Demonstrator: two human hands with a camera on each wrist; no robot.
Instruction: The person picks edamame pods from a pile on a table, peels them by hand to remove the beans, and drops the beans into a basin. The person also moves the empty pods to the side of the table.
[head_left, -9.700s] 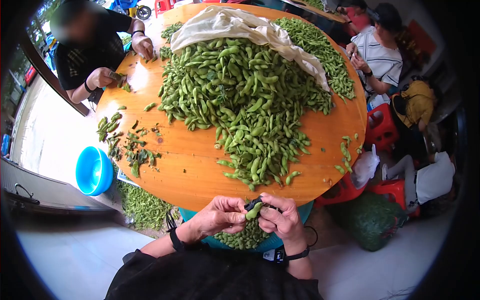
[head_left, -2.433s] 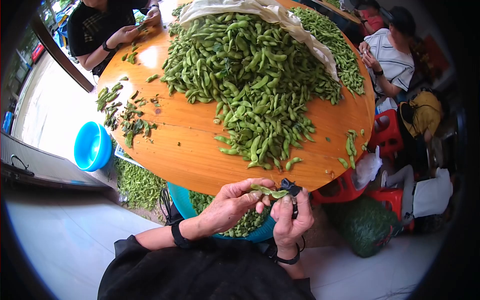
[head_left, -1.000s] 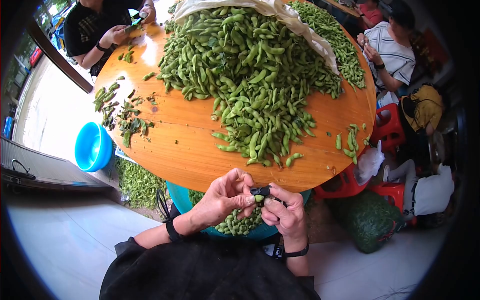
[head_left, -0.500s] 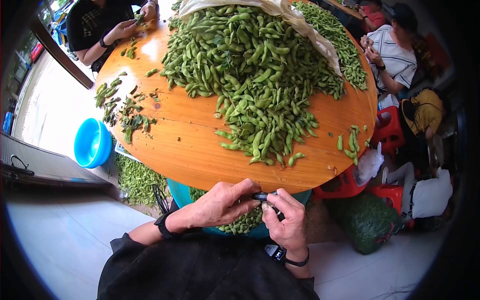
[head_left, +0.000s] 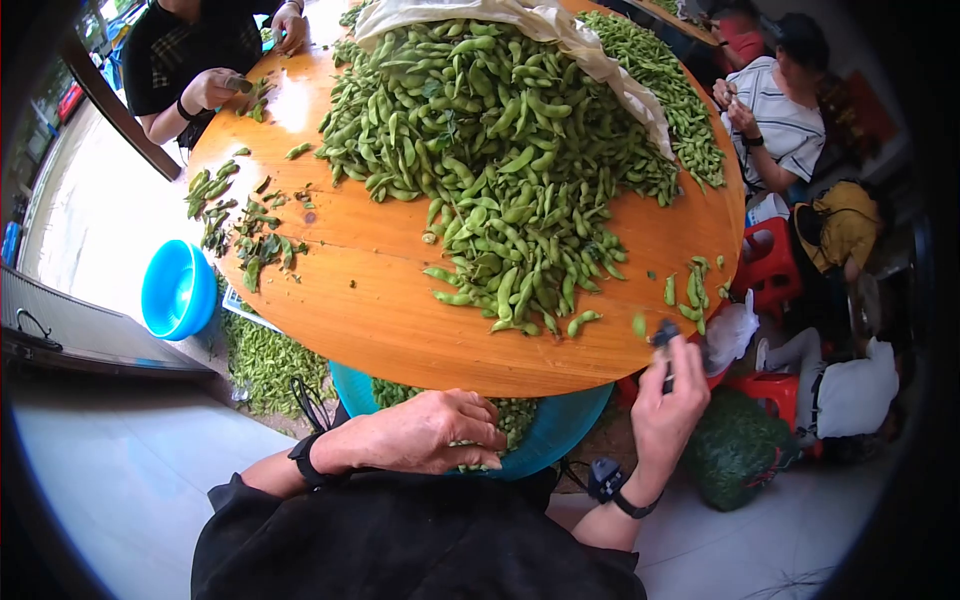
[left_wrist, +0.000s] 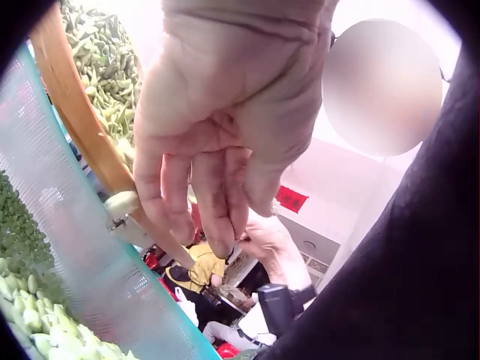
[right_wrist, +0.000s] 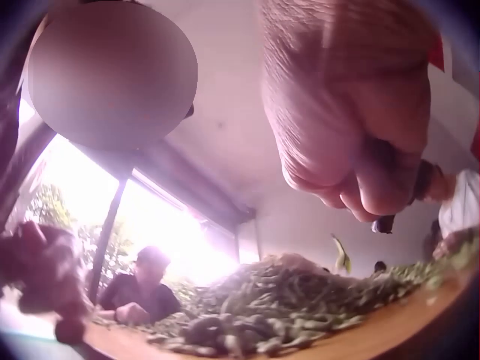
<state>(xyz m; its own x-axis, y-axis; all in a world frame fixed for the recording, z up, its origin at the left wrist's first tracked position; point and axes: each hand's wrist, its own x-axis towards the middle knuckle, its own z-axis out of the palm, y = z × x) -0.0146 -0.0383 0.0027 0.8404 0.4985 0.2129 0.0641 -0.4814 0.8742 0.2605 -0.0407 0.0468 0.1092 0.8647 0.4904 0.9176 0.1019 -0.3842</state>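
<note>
My left hand (head_left: pixel 430 435) hangs over the blue basin (head_left: pixel 575 425) of shelled beans (head_left: pixel 515 415), palm down, with loosely bent fingers. A pale green bean (left_wrist: pixel 121 202) shows beside its fingertips in the left wrist view. My right hand (head_left: pixel 668 400) is out to the right above the table's edge. A black covering (head_left: pixel 665 332) shows at its index fingertip. Just left of that, a blurred green pod (head_left: pixel 639 324) is in the air, apart from the fingers; the right wrist view shows the pod (right_wrist: pixel 341 255) above the heap of bean pods (head_left: pixel 500 200).
The round wooden table (head_left: pixel 360 330) bears the large pod heap under a white cloth (head_left: pixel 560 30). Several pods (head_left: pixel 692 290) lie near its right edge, leaf scraps (head_left: pixel 265 245) at left. A blue bowl (head_left: pixel 180 290) stands at left. Other people sit around; red stools (head_left: pixel 768 265) stand at right.
My hands, together over the basin half a second ago, have parted. The right hand has swung right and let go of the pod; the left has moved slightly down and left, its fingers loosened.
</note>
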